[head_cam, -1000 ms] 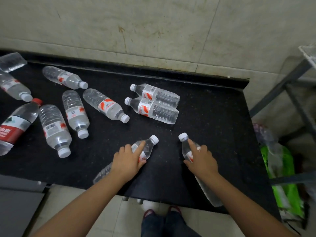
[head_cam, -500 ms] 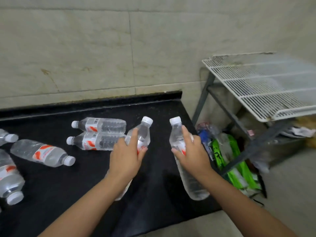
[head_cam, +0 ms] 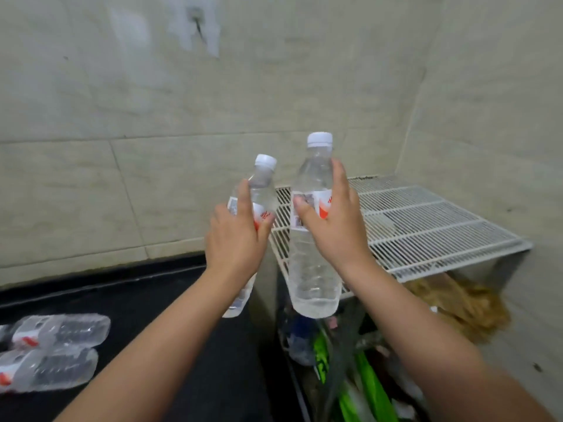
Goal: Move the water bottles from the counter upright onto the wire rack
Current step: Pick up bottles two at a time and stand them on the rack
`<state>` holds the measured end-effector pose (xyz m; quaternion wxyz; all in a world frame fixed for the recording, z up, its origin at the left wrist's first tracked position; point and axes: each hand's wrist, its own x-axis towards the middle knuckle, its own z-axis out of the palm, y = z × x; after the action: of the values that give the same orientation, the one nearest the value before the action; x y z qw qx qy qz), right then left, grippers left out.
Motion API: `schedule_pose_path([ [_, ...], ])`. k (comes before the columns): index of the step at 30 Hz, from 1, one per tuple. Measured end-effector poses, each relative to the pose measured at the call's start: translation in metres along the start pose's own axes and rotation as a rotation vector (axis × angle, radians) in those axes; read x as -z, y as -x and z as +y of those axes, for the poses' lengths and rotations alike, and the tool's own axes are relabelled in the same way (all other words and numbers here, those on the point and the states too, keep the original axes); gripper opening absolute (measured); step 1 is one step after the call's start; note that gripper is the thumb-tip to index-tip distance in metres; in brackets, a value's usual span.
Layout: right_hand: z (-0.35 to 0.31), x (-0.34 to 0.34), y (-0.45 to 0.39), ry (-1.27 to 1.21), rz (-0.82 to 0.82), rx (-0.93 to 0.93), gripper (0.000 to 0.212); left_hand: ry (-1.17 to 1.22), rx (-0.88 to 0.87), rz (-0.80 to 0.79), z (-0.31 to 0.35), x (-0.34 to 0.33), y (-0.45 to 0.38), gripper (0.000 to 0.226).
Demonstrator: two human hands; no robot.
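Stained beige tiled walls (head_cam: 152, 102) meet in corner.

A black counter (head_cam: 170, 306) fills the near left of the scene, its far edge running along the tiled wall. Two clear water bottles (head_cam: 58, 330) lie on their sides at its left edge, one just nearer than the other and side by side (both with red and white labels, partly cut off by the frame). To the right, past the counter's end, a white wire rack (head_cam: 426, 226) sits in the corner of the walls, its grid top bare where it shows.
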<state>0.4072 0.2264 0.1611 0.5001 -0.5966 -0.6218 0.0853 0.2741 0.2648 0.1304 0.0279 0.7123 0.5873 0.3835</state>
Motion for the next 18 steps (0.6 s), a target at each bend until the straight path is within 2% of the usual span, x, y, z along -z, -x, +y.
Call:
schedule_pose_path([
  [4,0.025,0.046,-0.034,-0.128,0.110,0.030,0.073,0.030,-0.013,0.066,0.049,-0.021,-0.021,0.067],
  [11,0.069,0.074,-0.099,0.091,0.208,0.060,0.073,0.043,-0.030,0.147,0.108,-0.062,-0.078,0.063],
  [18,0.128,0.065,-0.171,0.174,0.272,0.098,0.072,0.065,0.044,0.265,0.118,-0.103,-0.145,0.062],
])
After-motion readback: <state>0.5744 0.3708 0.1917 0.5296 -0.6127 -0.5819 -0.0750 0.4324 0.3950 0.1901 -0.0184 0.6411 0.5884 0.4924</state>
